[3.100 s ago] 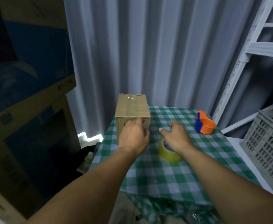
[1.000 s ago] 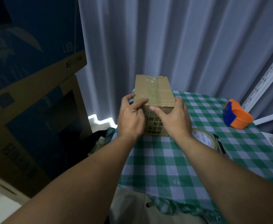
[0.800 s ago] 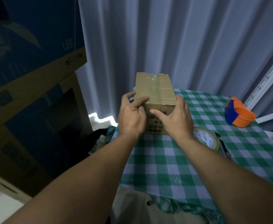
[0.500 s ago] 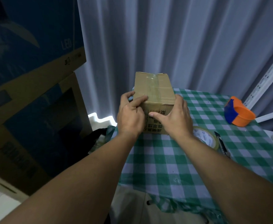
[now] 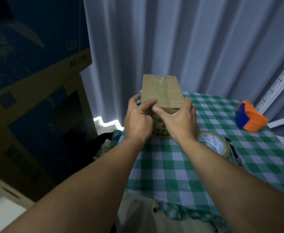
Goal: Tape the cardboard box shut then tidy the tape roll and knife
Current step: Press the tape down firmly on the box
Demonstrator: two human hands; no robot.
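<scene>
A small cardboard box (image 5: 161, 91) stands at the far left corner of the table, with clear tape running along its top seam. My left hand (image 5: 137, 119) clasps its near left corner, the index finger laid on the top edge. My right hand (image 5: 178, 118) covers the near face and right edge, thumb pressing at the tape end. A yellowish tape roll (image 5: 214, 145) lies flat just right of my right wrist. A dark utility knife (image 5: 233, 149) lies beside the roll.
The table wears a green-and-white checked cloth (image 5: 180, 172). An orange and blue tape dispenser (image 5: 250, 116) sits at the far right. Large cartons (image 5: 33, 101) are stacked at the left. Grey curtains hang behind, and a white metal rack (image 5: 277, 81) stands at the right.
Three seconds ago my right hand rested on the tape roll; now both hands hold the box. Over the last second the hands shifted only slightly along the box's near top edge.
</scene>
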